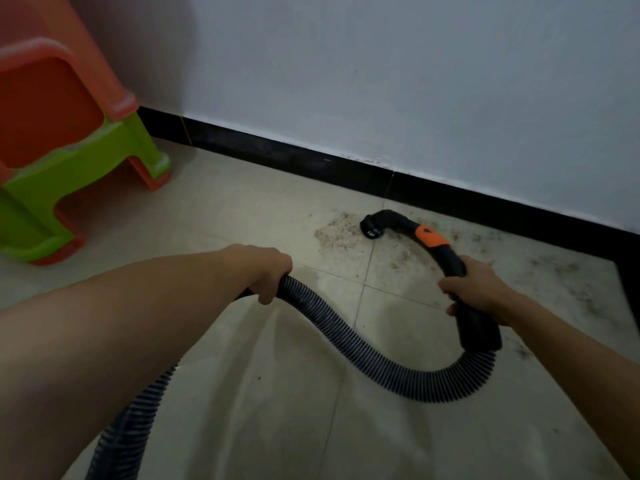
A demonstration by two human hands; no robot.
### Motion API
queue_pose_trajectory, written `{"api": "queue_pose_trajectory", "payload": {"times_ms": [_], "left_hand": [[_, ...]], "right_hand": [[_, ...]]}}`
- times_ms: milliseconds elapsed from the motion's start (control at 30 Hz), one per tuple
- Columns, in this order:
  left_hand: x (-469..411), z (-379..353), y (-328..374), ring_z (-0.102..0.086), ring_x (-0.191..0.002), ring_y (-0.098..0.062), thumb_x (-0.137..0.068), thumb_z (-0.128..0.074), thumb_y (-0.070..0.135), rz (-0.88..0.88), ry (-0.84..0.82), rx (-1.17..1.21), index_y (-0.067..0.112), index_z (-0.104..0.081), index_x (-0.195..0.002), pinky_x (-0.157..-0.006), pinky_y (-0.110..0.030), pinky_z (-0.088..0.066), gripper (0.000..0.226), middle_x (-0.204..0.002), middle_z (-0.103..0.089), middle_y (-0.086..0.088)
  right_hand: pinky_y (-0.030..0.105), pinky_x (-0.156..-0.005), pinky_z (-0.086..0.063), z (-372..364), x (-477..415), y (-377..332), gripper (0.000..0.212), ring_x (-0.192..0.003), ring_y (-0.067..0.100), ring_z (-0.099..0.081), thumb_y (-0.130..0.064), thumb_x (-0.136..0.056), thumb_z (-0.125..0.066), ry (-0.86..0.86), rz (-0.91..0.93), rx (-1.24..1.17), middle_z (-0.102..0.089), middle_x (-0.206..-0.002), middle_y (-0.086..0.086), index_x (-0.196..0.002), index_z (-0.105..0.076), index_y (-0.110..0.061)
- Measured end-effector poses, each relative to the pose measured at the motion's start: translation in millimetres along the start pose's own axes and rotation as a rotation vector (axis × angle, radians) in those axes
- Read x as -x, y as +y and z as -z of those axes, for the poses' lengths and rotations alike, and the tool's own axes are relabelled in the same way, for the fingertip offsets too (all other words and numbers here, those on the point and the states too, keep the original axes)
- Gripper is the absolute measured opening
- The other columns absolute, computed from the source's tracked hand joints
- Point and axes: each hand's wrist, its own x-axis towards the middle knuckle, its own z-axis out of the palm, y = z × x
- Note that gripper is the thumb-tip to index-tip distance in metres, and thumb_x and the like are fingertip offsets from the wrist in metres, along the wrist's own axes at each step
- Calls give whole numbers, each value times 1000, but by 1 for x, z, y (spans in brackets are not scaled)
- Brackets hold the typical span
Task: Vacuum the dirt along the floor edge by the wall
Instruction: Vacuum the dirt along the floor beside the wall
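Suction step underway: nozzle (372, 226) at dirt patch (337, 232) by far wall (381, 81). R hand (476, 289) grips handle (450, 258), L hand (268, 275) grips hose (346, 327). Next: sweep right along baseboard (485, 199), prob.

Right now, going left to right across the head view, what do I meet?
Stacked stools → left hand → dirt patch → nozzle mouth → orange slider → right hand, gripping the handle. The hose, in the left hand, spans most of the width, so left out.
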Motion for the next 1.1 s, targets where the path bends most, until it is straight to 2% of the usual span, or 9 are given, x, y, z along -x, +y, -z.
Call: {"api": "queue_pose_trajectory", "payload": {"times_ms": [100, 200, 300, 433, 567, 700, 833, 967, 1100], "left_hand": [[0, 1, 4, -59, -75, -19, -61, -77, 22, 3, -4, -40, 28, -49, -85, -64, -35, -52, 38, -82, -55, 2], [1, 2, 9, -60, -75, -18, -62, -77, 22, -4, 11, -82, 27, -49, -86, -63, -34, -52, 37, -81, -55, 3], [6, 4, 5, -60, -73, -18, -64, -75, 22, 14, 31, -115, 25, -49, -87, -59, -32, -50, 35, -80, -54, 3], [16, 2, -8, -59, -73, -18, -66, -73, 21, 61, 38, -129, 24, -48, -87, -56, -30, -45, 33, -79, -52, 3], [26, -1, -25, -60, -74, -18, -69, -73, 19, 116, 53, -116, 23, -48, -89, -58, -31, -47, 32, -78, -52, 3], [31, -7, -33, -60, -75, -20, -69, -72, 19, 138, 51, -116, 21, -48, -89, -57, -31, -46, 32, -78, -51, 2], [34, -13, -39, -60, -76, -20, -71, -72, 18, 158, 40, -106, 22, -47, -90, -58, -31, -47, 32, -78, -50, 2], [38, -16, -45, -58, -77, -21, -73, -70, 18, 178, 27, -98, 20, -46, -92, -59, -30, -45, 31, -77, -47, 2], [43, -19, -47, -62, -80, -22, -72, -71, 15, 165, -11, -58, 20, -49, -93, -60, -30, -48, 31, -81, -53, 0]], "right_hand": [[34, -48, -57, -4, 7, 11, 34, -54, 28, -68, -8, -86, -68, 42, 19, 11, -62, -90, 19, -112, -47, -17], [30, -44, -54, -10, 5, 15, 33, -49, 25, -68, -10, -86, -68, 50, 30, 11, -62, -91, 18, -111, -47, -17], [32, -44, -55, -20, -3, 8, 34, -51, 27, -68, -11, -86, -68, 104, 46, -9, -59, -93, 16, -112, -46, -16], [28, -43, -52, -37, -11, -10, 35, -52, 27, -68, -11, -85, -68, 38, 75, -35, -59, -94, 15, -112, -45, -18], [28, -42, -52, -49, -20, -24, 38, -61, 31, -66, -9, -86, -67, 33, 68, -85, -58, -98, 17, -116, -45, -16], [33, -46, -56, -57, -25, -37, 39, -63, 31, -66, -9, -87, -68, 25, 70, -84, -58, -101, 18, -117, -44, -17], [29, -44, -53, -68, -27, -52, 38, -58, 29, -68, -9, -86, -68, -46, 107, -50, -59, -98, 15, -115, -45, -18], [31, -46, -55, -76, -30, -64, 38, -59, 29, -68, -11, -86, -68, -5, 131, -25, -58, -98, 14, -116, -46, -16], [30, -47, -55, -87, -26, -76, 39, -63, 31, -70, -10, -85, -68, -115, 210, 63, -60, -99, 16, -116, -47, -18]]}}
